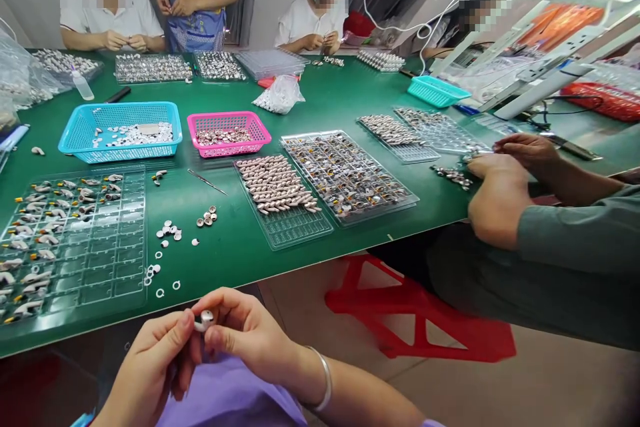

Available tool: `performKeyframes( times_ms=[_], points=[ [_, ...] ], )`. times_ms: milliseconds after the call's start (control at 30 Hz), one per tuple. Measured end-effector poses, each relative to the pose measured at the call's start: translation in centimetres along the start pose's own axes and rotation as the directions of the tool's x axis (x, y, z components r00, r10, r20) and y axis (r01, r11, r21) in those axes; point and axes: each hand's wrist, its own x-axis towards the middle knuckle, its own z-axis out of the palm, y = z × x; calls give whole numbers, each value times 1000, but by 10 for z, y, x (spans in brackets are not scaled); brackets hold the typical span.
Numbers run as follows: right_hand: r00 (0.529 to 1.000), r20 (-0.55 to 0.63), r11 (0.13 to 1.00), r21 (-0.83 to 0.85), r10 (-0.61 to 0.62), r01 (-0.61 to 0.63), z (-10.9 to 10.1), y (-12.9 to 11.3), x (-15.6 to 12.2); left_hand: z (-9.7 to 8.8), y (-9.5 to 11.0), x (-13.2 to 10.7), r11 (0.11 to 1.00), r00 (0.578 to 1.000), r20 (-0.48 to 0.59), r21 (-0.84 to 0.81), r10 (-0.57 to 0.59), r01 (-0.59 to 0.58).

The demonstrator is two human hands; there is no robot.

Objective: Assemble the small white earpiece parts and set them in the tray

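Observation:
Just in front of the table edge, both of my hands pinch one white earbud (206, 317). My left hand (163, 347) grips its stem end between thumb and finger. Around its rounded head curl the fingers and thumb of my right hand (253, 333), with a silvery bangle on that wrist. On the table ahead lie loose white rings and discs (169, 230) and a small group of metallic round caps (207, 216). A transparent compartment tray (103, 280) at the left holds several part-built earbuds with orange ends. Tweezers (207, 181) lie behind the loose parts.
A blue basket (120, 155) of white parts and a pink basket (227, 147) of round caps stand farther back. Two trays of parts (273, 187) (350, 173) lie mid-table. A co-worker's hands (500, 173) work at the right, above a red stool (400, 300). Other people sit opposite.

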Motion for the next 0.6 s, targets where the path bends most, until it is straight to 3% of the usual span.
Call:
performKeyframes(
  times_ms=[267, 367, 433, 467, 500, 567, 600],
  points=[
    [993, -77, 996, -23, -85, 84, 2, -1, -1, 6, 1, -1, 1000, 1000, -12, -8, -9, 8],
    [992, -95, 997, -19, -82, 80, 3, -1, -1, 7, 0, -5, 994, 999, -30, 105, 37, -33],
    [992, -107, 998, -14, -59, 58, 3, 0, -1, 9, 0, -9, 937, 980, -56, 308, 189, -163],
    [993, -108, 999, -8, -47, 46, 2, 0, -1, 10, 1, -11, 848, 945, -40, 454, 325, -273],
    [994, -104, 999, 2, -36, 36, 2, 1, -1, 11, 2, -12, 697, 877, 15, 601, 480, -391],
    [996, -83, 999, 36, -16, 19, 2, 2, -2, 12, 5, -13, 278, 667, 209, 791, 715, -546],
    [998, -70, 998, 55, -2, 6, 1, 3, -2, 12, 6, -13, 91, 568, 303, 823, 765, -561]
  ],
)
